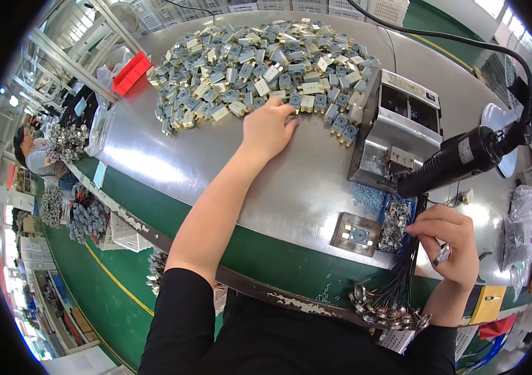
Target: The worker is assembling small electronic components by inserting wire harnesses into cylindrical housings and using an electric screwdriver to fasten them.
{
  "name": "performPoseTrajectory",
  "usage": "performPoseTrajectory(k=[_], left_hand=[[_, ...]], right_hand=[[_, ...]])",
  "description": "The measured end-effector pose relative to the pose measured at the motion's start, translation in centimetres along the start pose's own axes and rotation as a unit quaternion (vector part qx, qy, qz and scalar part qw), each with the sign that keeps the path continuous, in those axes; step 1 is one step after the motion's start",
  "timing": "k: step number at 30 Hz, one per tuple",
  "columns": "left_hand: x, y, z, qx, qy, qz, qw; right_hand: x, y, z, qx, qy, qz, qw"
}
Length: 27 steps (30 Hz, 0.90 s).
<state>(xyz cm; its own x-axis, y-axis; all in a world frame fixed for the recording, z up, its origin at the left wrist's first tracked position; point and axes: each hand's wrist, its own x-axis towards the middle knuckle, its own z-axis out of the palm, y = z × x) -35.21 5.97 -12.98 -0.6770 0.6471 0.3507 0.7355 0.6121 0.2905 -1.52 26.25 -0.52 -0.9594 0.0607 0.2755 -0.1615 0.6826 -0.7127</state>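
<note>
My left hand (268,130) reaches to the near edge of a big heap of grey and cream plastic connector blocks (241,69). Its fingers are curled against the blocks, and what they grip, if anything, is hidden. My right hand (452,240) is closed, with thumb and fingertips together beside a blue tray of small metal parts (396,224). A shiny silver piece (443,254) shows under its curled fingers. Left of the tray, one grey block sits in a metal fixture (355,235).
A black electric screwdriver (450,164) hangs before a metal machine (400,125). Small screws (367,197) lie by its base. Black cables with silver ends (391,306) drape over the front edge. A red bin (132,73) stands far left; plastic bags (530,219) lie right.
</note>
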Motion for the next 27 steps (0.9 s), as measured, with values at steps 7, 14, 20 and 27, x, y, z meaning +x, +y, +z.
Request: performPoseTrajectory(k=[7,14,20,27], left_hand=[[-0.3,1.4,-0.6,0.022,-0.033,-0.005,0.999],[-7.7,8.6,-4.6,-0.595,-0.175,-0.120,0.775],[-10.7,10.7,-2.7,-0.552,-0.218,0.033,0.804],[-11.3,11.3,-0.2,-0.531,-0.118,0.182,0.819]], right_hand=[[-0.4,0.2,0.0,0.002,-0.024,-0.029,0.999],[-0.4,-0.2,0.7,0.021,-0.079,-0.020,0.996],[0.0,1.2,1.6,0.033,-0.147,-0.089,0.985],[-0.1,2.7,-0.1,0.292,-0.176,-0.028,0.940]])
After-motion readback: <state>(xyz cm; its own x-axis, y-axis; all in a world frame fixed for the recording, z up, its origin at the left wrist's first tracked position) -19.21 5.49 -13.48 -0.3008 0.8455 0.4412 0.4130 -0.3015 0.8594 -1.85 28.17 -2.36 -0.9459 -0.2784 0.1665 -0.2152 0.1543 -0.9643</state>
